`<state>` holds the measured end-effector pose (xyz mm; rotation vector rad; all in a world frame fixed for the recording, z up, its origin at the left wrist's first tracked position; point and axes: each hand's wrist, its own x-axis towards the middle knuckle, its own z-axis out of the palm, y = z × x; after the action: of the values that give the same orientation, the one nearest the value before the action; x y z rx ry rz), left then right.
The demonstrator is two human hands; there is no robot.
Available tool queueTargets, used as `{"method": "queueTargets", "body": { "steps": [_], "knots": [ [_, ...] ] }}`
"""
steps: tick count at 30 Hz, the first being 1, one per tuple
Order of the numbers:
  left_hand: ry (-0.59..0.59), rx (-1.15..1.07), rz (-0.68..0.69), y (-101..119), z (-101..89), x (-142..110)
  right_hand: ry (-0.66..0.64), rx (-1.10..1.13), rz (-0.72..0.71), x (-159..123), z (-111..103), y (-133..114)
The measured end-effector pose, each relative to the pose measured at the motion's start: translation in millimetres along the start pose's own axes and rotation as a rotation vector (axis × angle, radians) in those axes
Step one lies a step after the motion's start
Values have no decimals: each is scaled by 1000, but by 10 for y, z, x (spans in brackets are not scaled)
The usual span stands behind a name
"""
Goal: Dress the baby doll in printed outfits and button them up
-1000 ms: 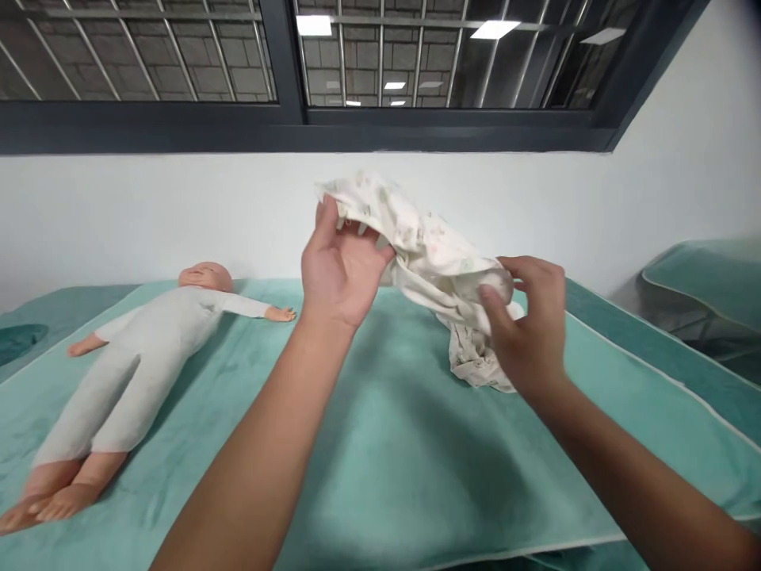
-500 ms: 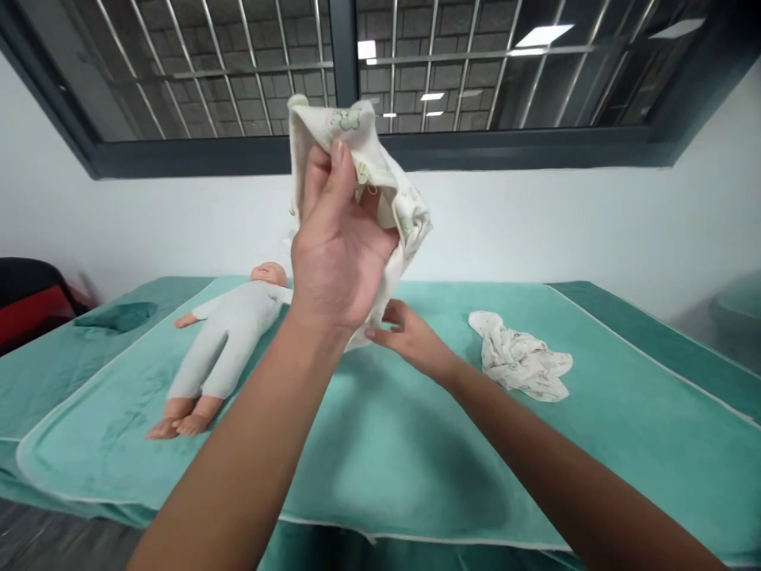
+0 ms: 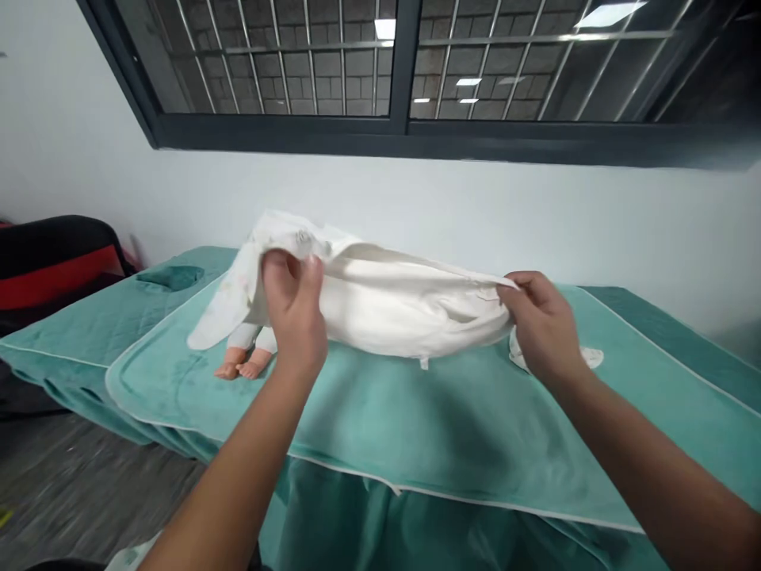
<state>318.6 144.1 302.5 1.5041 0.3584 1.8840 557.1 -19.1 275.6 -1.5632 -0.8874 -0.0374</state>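
A white baby garment with a faint print is stretched sideways in the air between my two hands. My left hand pinches it near its left part, where a sleeve-like flap hangs down. My right hand grips the far right end between thumb and fingers. Behind the cloth lies a baby doll in pale clothing; only its feet and lower legs show. Partly hidden behind my right hand, a second crumpled white garment rests on the bed.
A green padded mat with white piping covers the bed. A small green pillow lies at the far left, beside a black and red chair. The white wall and a barred window stand behind.
The garment has come down from upright and is now spread sideways. My right hand has moved right with its end, my left hand has lowered. The view has shifted; the doll is mostly covered.
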Motion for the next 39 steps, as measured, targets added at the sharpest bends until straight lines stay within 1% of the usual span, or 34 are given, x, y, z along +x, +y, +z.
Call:
{"method": "queueTargets", "body": {
  "steps": [1,3,5,7,9,10,11,12,13,14,16,17,19,21,22,23,25,27,29,32,34,36,37,39],
  "knots": [
    [4,16,-28,-47,-55,-145,16,-49,2,18,-57,-17],
    [26,-3,-146,-109,-149,-435,-12,-234,-14,35,-125,-12],
    [82,29,-335,-139,-239,-704,-83,-475,-38,26,-148,59],
    [150,129,-556,-142,-329,-947,-170,-651,-87,-16,-144,186],
    [175,225,-719,-121,-397,-1164,-240,-700,-191,-92,-125,322],
    [154,259,-753,-106,-412,-1259,-263,-686,-250,-139,-112,378],
    [85,283,-745,-94,-410,-1343,-284,-658,-300,-188,-98,421],
    [-36,306,-697,-89,-389,-1412,-305,-623,-332,-235,-84,449],
    [-203,335,-614,-98,-348,-1464,-324,-585,-339,-277,-70,462],
    [-395,382,-507,-125,-289,-1495,-340,-545,-327,-312,-59,463],
    [-762,532,-268,-241,-138,-1489,-356,-481,-266,-353,-54,435],
    [-901,632,-162,-323,-59,-1452,-352,-470,-232,-358,-67,413],
    [-1099,843,-20,-496,73,-1312,-341,-502,-193,-341,-131,365],
    [-1220,992,9,-619,139,-1109,-338,-590,-186,-293,-249,329],
    [-1237,1036,-4,-646,142,-995,-339,-643,-175,-262,-322,321],
    [-1222,1067,-20,-646,128,-881,-345,-699,-149,-230,-401,321],
    [-1123,1116,-25,-574,59,-667,-354,-806,-70,-175,-557,337],
    [-1006,1111,-27,-424,-30,-490,-349,-872,-8,-153,-691,355],
    [-919,971,-86,-227,-102,-360,-312,-875,-3,-168,-790,346],
    [-788,728,-250,50,-134,-242,-223,-808,-26,-209,-872,270],
    [-705,704,-329,125,-110,-188,-156,-777,-9,-183,-878,214],
    [-668,748,-344,54,-69,-134,-128,-778,42,-78,-835,197],
    [-676,788,-335,-34,-45,-106,-147,-785,76,0,-793,211],
    [-716,919,-307,-274,9,-64,-241,-829,146,174,-668,284]
  ]
}}
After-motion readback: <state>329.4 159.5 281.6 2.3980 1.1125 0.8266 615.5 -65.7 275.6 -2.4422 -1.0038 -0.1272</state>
